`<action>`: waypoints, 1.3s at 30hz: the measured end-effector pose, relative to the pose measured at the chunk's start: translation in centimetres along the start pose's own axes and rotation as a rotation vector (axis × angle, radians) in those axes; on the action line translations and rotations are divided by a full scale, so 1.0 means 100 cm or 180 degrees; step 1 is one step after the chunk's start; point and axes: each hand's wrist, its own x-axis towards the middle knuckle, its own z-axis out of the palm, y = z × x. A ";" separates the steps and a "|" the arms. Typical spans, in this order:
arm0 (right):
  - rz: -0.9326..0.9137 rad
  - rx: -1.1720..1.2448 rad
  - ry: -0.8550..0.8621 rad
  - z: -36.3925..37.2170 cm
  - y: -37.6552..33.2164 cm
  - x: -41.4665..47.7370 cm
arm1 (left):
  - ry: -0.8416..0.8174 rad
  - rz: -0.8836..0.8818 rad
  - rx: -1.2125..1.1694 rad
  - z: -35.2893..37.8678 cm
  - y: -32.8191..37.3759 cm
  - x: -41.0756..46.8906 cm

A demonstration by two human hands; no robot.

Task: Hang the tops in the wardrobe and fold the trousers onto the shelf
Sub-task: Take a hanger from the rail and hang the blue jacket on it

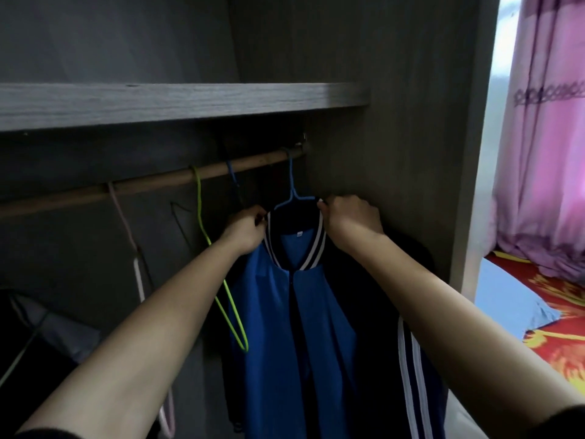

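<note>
Head | both hands (left (245,228), right (351,217)) pinch jacket (285,312) collar

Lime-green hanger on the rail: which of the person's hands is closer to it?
Left. The left hand pinches the collar of the blue jacket just right of the green hanger. The right hand grips the collar's far side, farther right, beside the wardrobe wall.
</note>
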 end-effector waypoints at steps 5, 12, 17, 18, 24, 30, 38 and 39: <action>-0.0070 0.0076 0.0049 0.009 0.006 -0.009 | -0.0275 0.0338 0.0946 -0.006 -0.015 -0.011; -0.0265 -0.0089 0.0416 0.013 0.018 -0.013 | -0.0205 0.0284 0.2063 -0.018 -0.034 -0.022; -0.0261 -0.0091 0.0296 0.009 0.019 -0.011 | -0.0343 0.0051 0.2586 -0.029 -0.050 -0.033; -0.0257 -0.0063 0.0268 0.008 0.020 -0.011 | -0.0374 -0.0003 0.2675 -0.030 -0.054 -0.035; -0.0126 -0.0256 0.0202 0.001 0.018 -0.011 | -0.0300 -0.0434 0.3198 -0.046 -0.080 -0.053; 0.0200 -0.0087 -0.0010 0.014 0.006 -0.010 | 0.0125 -0.0719 0.2926 -0.074 -0.108 -0.076; 0.0084 -0.0403 0.0046 0.042 -0.009 -0.053 | 0.0328 0.0242 0.2478 -0.044 -0.086 -0.135; 0.0112 -0.0352 0.0014 0.042 -0.010 -0.061 | 0.0426 0.0349 0.2433 -0.040 -0.082 -0.142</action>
